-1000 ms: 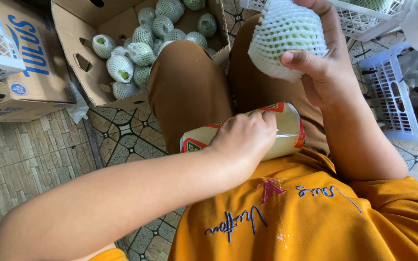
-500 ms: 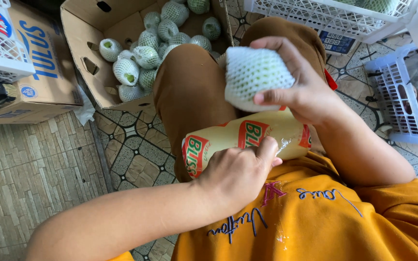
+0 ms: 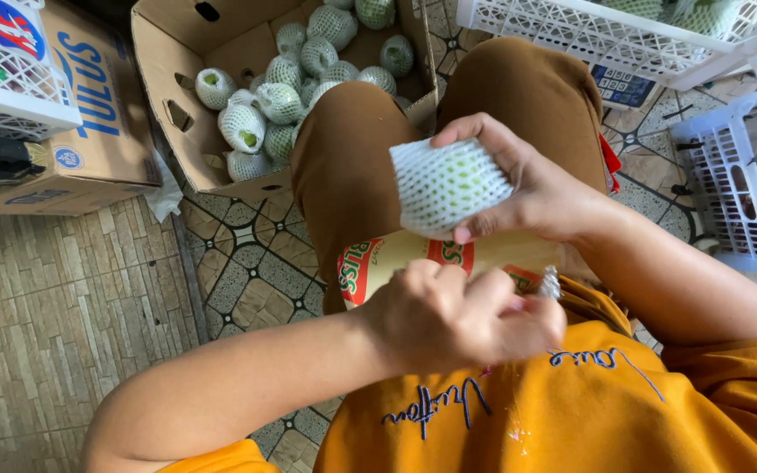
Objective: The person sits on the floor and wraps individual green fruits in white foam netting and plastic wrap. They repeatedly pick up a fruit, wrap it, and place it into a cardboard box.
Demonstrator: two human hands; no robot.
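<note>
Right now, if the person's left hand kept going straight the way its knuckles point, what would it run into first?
Probably the right hand's wrist. The left hand, closed around something small and clear, points rightward across the lap; the right hand holding the net-wrapped fruit sits just beyond, above the printed roll. Depth is unclear, so it might pass underneath.

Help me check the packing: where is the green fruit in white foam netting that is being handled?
In the head view, the green fruit in white foam netting sits centre frame in the right hand, above the yellow roll of labels on the lap, right of the cardboard box.
</note>
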